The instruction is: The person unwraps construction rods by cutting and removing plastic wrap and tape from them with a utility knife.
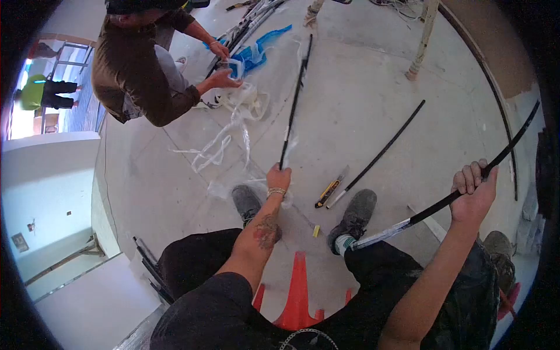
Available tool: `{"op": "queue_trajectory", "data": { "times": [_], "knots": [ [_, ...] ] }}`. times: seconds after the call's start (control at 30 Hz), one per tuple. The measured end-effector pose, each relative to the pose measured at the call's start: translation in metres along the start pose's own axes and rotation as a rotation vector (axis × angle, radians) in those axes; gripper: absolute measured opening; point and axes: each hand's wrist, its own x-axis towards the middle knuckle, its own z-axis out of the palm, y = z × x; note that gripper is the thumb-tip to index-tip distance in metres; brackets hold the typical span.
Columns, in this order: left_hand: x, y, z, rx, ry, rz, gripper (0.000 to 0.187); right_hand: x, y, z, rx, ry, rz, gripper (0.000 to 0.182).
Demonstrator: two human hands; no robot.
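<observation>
My left hand [279, 177] is closed around the near end of a long thin black strip [296, 99], which stretches away over the floor. At the right, my right hand [473, 195] grips a second long strip [434, 209], black with a whitish lower section. That strip slants upward to the right, and its low end is by my right shoe [356, 216]. Between my hands a third black strip [385, 153] lies on the floor. Beside its near end is a yellow and black utility knife [331, 189]. A small yellow piece [316, 230] lies closer to me.
A co-worker [140, 64] at the upper left handles clear wrap near blue plastic [256, 55] and a bundle of strips [251, 23]. Crumpled clear plastic [219, 146] lies on the floor. A pole [423, 44] stands at the back right. Red plastic [297, 291] shows beneath me.
</observation>
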Motion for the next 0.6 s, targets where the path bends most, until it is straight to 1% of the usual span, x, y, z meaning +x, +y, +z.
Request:
{"op": "queue_trajectory", "data": {
  "times": [0.07, 0.1, 0.17, 0.23, 0.3, 0.37, 0.4, 0.43, 0.47, 0.5, 0.57, 0.6],
  "knots": [
    [0.002, 0.002, -0.031, 0.052, 0.130, 0.105, 0.030, 0.000, 0.000, -0.001, 0.006, -0.020, 0.009, 0.037],
    [0.008, 0.006, -0.043, 0.054, 0.133, 0.106, 0.030, 0.000, 0.000, 0.000, 0.009, -0.021, 0.010, 0.037],
    [0.035, 0.023, -0.062, 0.086, 0.227, 0.133, 0.034, -0.003, 0.000, 0.000, 0.029, -0.040, 0.013, 0.037],
    [0.077, 0.044, -0.075, 0.188, 0.332, 0.215, 0.040, -0.007, 0.000, 0.006, 0.018, -0.034, 0.012, 0.037],
    [0.118, 0.076, -0.091, 0.179, 0.267, 0.233, 0.045, -0.008, -0.001, 0.008, 0.003, -0.028, 0.011, 0.037],
    [0.148, 0.110, -0.101, 0.207, 0.292, 0.233, 0.046, -0.006, -0.001, 0.004, 0.013, -0.061, 0.021, 0.037],
    [0.168, 0.113, -0.102, 0.205, 0.293, 0.233, 0.046, -0.007, 0.000, 0.005, 0.013, -0.062, 0.020, 0.037],
    [0.191, 0.111, -0.102, 0.201, 0.135, 0.153, 0.049, -0.008, 0.000, 0.006, 0.020, -0.051, 0.022, 0.037],
    [0.198, 0.111, -0.105, 0.194, -0.023, 0.074, 0.054, -0.008, -0.001, 0.007, 0.026, -0.040, 0.024, 0.037],
    [0.196, 0.108, -0.107, 0.191, -0.022, 0.076, 0.054, -0.009, -0.002, 0.009, 0.026, -0.043, 0.021, 0.037],
    [0.171, 0.098, -0.118, 0.369, -0.191, -0.054, 0.061, -0.011, -0.002, 0.011, 0.034, -0.034, 0.016, 0.038],
    [0.187, 0.042, -0.117, 0.490, -0.434, 0.246, 0.058, -0.011, -0.002, 0.009, 0.037, -0.029, 0.018, 0.038]
  ]
}}
